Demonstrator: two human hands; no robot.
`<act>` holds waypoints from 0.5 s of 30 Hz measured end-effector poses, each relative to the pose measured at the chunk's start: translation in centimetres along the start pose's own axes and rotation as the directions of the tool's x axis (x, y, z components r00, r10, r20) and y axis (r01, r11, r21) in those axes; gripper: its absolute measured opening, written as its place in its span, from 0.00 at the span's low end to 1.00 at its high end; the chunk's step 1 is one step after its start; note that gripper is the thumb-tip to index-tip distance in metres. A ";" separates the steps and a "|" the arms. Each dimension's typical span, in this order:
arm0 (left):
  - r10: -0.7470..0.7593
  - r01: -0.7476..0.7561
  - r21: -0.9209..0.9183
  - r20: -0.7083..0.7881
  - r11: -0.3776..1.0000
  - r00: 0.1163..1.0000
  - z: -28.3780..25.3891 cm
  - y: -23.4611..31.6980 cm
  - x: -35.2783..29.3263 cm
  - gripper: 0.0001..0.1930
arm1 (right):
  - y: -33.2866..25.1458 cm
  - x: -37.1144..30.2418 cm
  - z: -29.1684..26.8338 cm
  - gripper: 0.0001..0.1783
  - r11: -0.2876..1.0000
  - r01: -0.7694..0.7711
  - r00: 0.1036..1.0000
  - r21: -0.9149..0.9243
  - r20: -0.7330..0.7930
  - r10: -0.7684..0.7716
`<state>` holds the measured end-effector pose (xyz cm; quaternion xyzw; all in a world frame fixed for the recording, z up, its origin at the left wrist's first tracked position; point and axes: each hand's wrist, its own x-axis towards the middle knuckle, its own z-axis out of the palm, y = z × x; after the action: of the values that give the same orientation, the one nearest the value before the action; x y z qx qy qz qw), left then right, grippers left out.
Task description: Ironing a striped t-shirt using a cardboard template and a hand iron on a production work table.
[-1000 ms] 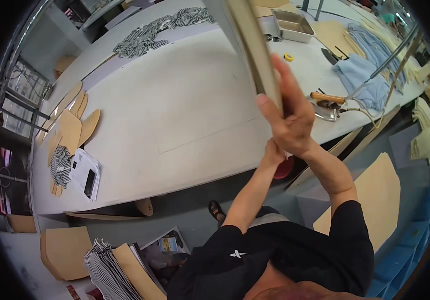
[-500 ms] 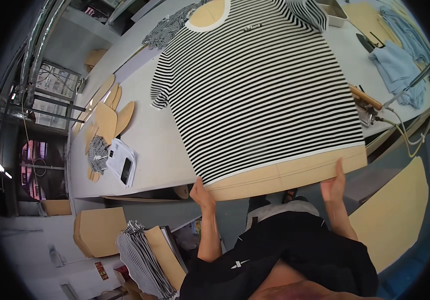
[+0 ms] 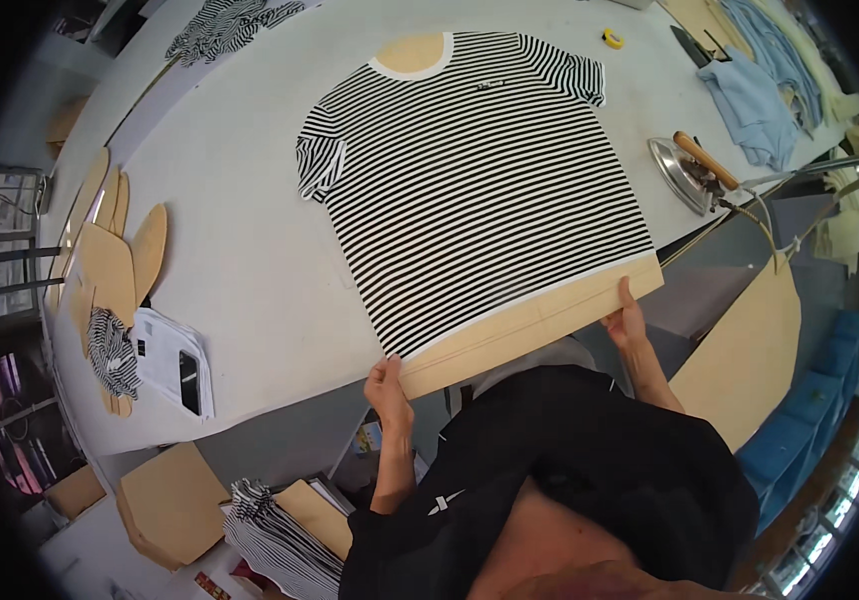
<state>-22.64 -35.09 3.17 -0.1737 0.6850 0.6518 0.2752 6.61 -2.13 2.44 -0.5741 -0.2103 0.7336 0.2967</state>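
A black-and-white striped T-shirt [image 3: 480, 190] is stretched over a flat tan board [image 3: 530, 326] above the white worktable. The board shows below the shirt's white hem and inside the neckline. My left hand [image 3: 388, 388] grips the board's near left corner beside the hem, thumb on top. My right hand [image 3: 629, 320] pinches the board's near edge toward its right end, thumb above and fingers beneath. Both short sleeves lie out to the sides, with a small dark mark on the chest.
An iron [image 3: 690, 172] with a wooden handle stands right of the shirt, its hose trailing off. Light blue garments [image 3: 750, 105] lie beyond it, near a yellow tape roll [image 3: 613, 39]. Left are tan boards [image 3: 110, 265] and papers with a phone [image 3: 190, 382]. Striped garments [image 3: 280, 545] are stacked below.
The shirt and its board have come down and away from me toward the tabletop, uncovering the iron and tape roll. My view has turned slightly; both hands keep their hold.
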 end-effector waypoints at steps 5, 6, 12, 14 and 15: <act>-0.185 0.172 0.134 0.090 0.976 0.979 -1.6 2.0 0.7 0.10 | -7.5 -0.7 1.9 0.26 0.531 -0.290 0.931 -0.796 -0.105 0.350; -0.257 0.227 0.244 0.100 0.943 0.961 -2.1 3.0 1.0 0.12 | -9.4 -0.2 1.5 0.27 0.242 -0.313 0.879 -0.918 -0.184 0.440; 0.304 -0.458 0.641 0.344 0.616 0.889 4.4 15.0 7.4 0.12 | -22.1 14.9 12.6 0.08 0.137 0.667 0.637 -0.732 0.465 -0.615; 0.475 -0.576 0.628 0.346 0.523 0.809 9.0 17.3 12.2 0.12 | -25.4 23.8 18.2 0.15 -0.043 0.660 0.533 -0.750 0.508 -0.677; 0.562 -0.646 0.635 0.375 0.424 0.737 11.6 18.7 14.4 0.13 | -26.5 28.4 20.1 0.17 -0.139 0.635 0.472 -0.760 0.524 -0.709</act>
<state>-43.39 -20.16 9.42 0.2435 0.8851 0.3829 0.1035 -12.37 37.19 4.36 -0.4571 -0.8284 0.1931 0.2597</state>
